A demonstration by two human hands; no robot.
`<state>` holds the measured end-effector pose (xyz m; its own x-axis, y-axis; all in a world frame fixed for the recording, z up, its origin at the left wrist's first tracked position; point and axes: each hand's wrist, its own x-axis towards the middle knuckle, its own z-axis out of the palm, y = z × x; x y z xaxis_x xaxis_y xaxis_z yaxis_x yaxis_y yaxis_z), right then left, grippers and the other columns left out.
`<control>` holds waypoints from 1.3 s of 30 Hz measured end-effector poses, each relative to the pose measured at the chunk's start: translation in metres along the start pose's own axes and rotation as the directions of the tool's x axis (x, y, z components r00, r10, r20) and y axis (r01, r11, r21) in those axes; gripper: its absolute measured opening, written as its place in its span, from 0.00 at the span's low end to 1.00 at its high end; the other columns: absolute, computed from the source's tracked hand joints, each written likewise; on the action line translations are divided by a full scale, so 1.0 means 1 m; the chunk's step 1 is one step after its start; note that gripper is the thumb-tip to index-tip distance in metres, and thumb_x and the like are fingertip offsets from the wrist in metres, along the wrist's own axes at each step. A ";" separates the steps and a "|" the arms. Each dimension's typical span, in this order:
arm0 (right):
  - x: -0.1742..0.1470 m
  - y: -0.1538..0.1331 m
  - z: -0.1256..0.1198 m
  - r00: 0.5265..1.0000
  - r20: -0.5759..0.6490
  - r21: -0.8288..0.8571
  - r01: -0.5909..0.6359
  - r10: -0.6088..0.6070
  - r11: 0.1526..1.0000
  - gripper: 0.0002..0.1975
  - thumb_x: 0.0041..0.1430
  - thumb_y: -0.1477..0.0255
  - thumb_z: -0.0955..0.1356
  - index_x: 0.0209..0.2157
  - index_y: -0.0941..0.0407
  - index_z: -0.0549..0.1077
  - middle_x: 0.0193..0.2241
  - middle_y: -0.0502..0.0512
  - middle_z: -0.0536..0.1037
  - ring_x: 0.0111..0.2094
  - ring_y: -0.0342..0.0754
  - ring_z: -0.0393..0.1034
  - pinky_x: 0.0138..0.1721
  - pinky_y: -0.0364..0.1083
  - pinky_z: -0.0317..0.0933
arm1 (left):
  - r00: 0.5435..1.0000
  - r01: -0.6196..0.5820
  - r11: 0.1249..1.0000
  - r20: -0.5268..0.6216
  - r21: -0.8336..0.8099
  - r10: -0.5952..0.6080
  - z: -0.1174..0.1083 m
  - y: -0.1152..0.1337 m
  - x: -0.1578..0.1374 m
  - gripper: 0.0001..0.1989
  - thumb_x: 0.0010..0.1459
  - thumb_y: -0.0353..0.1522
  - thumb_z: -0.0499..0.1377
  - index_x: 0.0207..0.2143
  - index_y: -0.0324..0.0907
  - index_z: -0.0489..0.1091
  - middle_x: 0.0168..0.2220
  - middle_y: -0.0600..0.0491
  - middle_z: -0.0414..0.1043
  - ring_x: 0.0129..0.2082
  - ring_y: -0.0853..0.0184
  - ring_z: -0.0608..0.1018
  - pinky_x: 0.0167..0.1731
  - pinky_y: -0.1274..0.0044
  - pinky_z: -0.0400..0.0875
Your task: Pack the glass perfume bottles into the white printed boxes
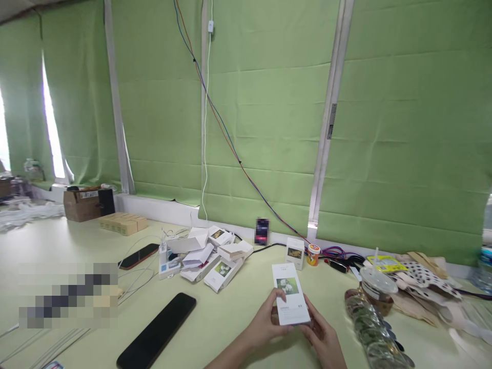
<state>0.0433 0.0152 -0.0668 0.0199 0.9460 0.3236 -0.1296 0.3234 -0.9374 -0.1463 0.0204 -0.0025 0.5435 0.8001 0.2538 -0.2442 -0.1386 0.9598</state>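
A white box (294, 306) with a picture of white flowers on its front is tilted up between both hands, above the table. My left hand (267, 315) grips its lower left side, the thumb lying over the front by the picture. Along the lower right edge my right hand (320, 333) is closed on the same box, its fingers partly behind it. Just beyond the box stands a smaller white carton (295, 252) with a dark picture. To the left of the hands lies a black phone (157, 330).
Opened white boxes (215, 256) are heaped at the back middle. Round packets (371, 328) in clear wrap run along the right, near a lidded cup (378, 287). A small orange tub (313, 254), cables (340, 252), yellowish boxes (123, 223) and a cardboard carton (88, 204) line the back.
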 end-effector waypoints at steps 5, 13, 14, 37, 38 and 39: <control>0.003 0.008 0.001 0.999 -0.037 0.030 -0.021 0.022 0.999 0.29 0.53 0.57 0.70 0.54 0.54 0.69 0.53 0.61 0.74 0.52 0.58 0.69 0.47 0.50 0.68 | 0.991 -0.133 0.927 0.061 0.350 0.119 -0.006 0.005 -0.003 0.24 0.47 0.37 0.68 0.45 0.46 0.65 0.48 0.49 0.64 0.49 0.57 0.70 0.46 0.69 0.65; 0.003 0.015 0.000 0.999 0.008 -0.029 -0.032 0.032 0.999 0.21 0.48 0.66 0.72 0.45 0.56 0.72 0.42 0.60 0.80 0.43 0.58 0.75 0.45 0.55 0.67 | 0.980 -0.128 0.974 -0.124 0.185 0.152 -0.014 -0.013 0.005 0.39 0.53 0.28 0.61 0.61 0.59 0.46 0.51 0.51 0.57 0.44 0.62 0.72 0.45 0.67 0.68; 0.002 0.017 0.001 0.999 0.001 -0.079 -0.032 0.032 0.996 0.20 0.47 0.67 0.73 0.44 0.56 0.73 0.41 0.59 0.81 0.41 0.58 0.75 0.44 0.55 0.68 | 0.984 -0.096 0.977 -0.128 0.191 0.122 -0.016 -0.013 0.005 0.41 0.51 0.27 0.62 0.62 0.59 0.45 0.50 0.51 0.57 0.43 0.62 0.72 0.44 0.68 0.68; -0.015 -0.024 0.024 0.982 -0.173 -0.043 0.064 -0.071 0.997 0.30 0.50 0.55 0.71 0.50 0.52 0.59 0.42 0.55 0.73 0.44 0.53 0.69 0.46 0.48 0.64 | 0.997 -0.061 0.958 -0.017 0.282 0.069 -0.013 -0.017 0.002 0.26 0.48 0.23 0.61 0.47 0.49 0.57 0.46 0.53 0.65 0.40 0.65 0.74 0.37 0.74 0.69; -0.015 -0.025 0.024 0.980 -0.186 -0.041 0.067 -0.074 0.997 0.30 0.49 0.55 0.71 0.50 0.52 0.59 0.42 0.55 0.73 0.44 0.53 0.69 0.45 0.48 0.64 | 0.997 -0.066 0.956 -0.013 0.286 0.073 -0.011 -0.014 0.001 0.25 0.49 0.22 0.60 0.48 0.49 0.58 0.47 0.52 0.66 0.41 0.64 0.74 0.38 0.73 0.69; -0.015 -0.027 0.024 0.976 -0.202 -0.046 0.076 -0.084 0.996 0.30 0.49 0.55 0.71 0.50 0.52 0.59 0.42 0.55 0.72 0.44 0.53 0.68 0.45 0.48 0.64 | 0.997 -0.071 0.955 -0.002 0.287 0.074 -0.009 -0.011 0.001 0.24 0.50 0.22 0.58 0.48 0.48 0.59 0.47 0.51 0.68 0.42 0.63 0.75 0.39 0.72 0.69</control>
<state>0.0230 -0.0086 -0.0438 0.2305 0.9006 0.3684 -0.0820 0.3952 -0.9149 -0.1503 0.0275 -0.0139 0.5224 0.7886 0.3243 -0.0412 -0.3565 0.9334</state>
